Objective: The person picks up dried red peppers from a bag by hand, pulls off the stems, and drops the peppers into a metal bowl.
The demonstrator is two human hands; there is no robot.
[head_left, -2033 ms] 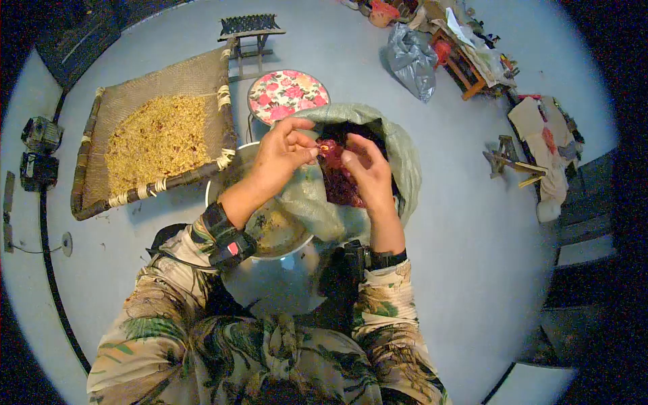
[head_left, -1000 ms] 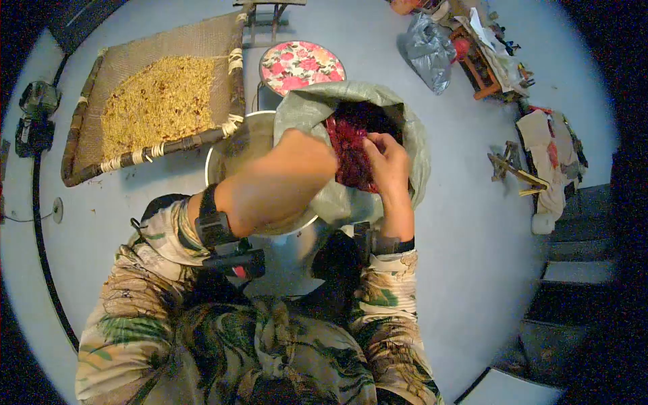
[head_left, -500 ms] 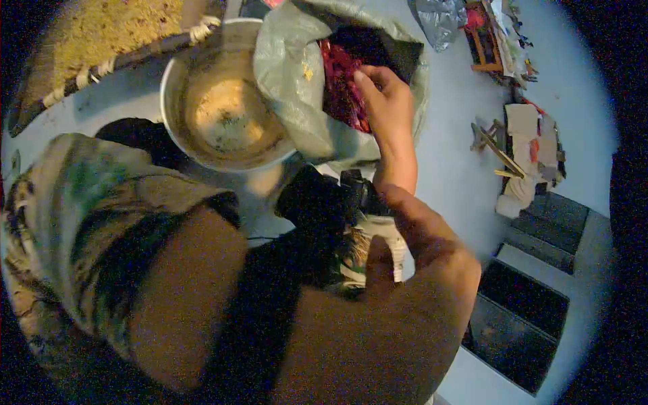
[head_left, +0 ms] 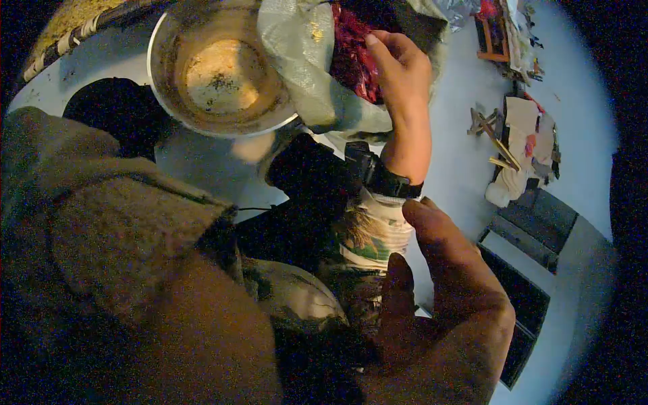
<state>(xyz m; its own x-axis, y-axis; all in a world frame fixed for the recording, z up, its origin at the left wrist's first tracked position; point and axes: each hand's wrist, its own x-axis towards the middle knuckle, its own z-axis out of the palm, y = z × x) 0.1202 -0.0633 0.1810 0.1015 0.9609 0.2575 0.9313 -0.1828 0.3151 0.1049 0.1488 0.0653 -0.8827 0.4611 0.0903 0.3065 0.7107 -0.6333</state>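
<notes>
A pale green woven sack (head_left: pixel 297 74) stands open at the top, with dark red, shiny pieces (head_left: pixel 354 57) inside. Over its mouth, my right hand (head_left: pixel 405 74) has thumb and fingers pinched at the red pieces. A black band circles that wrist, below which is a patterned sleeve (head_left: pixel 378 229). Large and close to the camera, my left hand (head_left: pixel 452 283) is beside that sleeve, thumb and forefinger apart; its other fingers are hard to see. Left of the sack sits a round metal pot (head_left: pixel 223 74) with dark bits on its bottom.
At the upper left lies part of a woven-rimmed tray (head_left: pixel 81 30) holding yellow grains. A small wooden stand (head_left: pixel 496 138), cloths or cardboard (head_left: pixel 523 128) and dark boxes (head_left: pixel 520 290) are at the right. A wooden frame (head_left: pixel 493 34) is at the upper right.
The sack, pot and tray sit higher in view. My left hand has shifted lower and rightward in view, away from the right wrist, whose band now shows. My right hand is still at the red pieces.
</notes>
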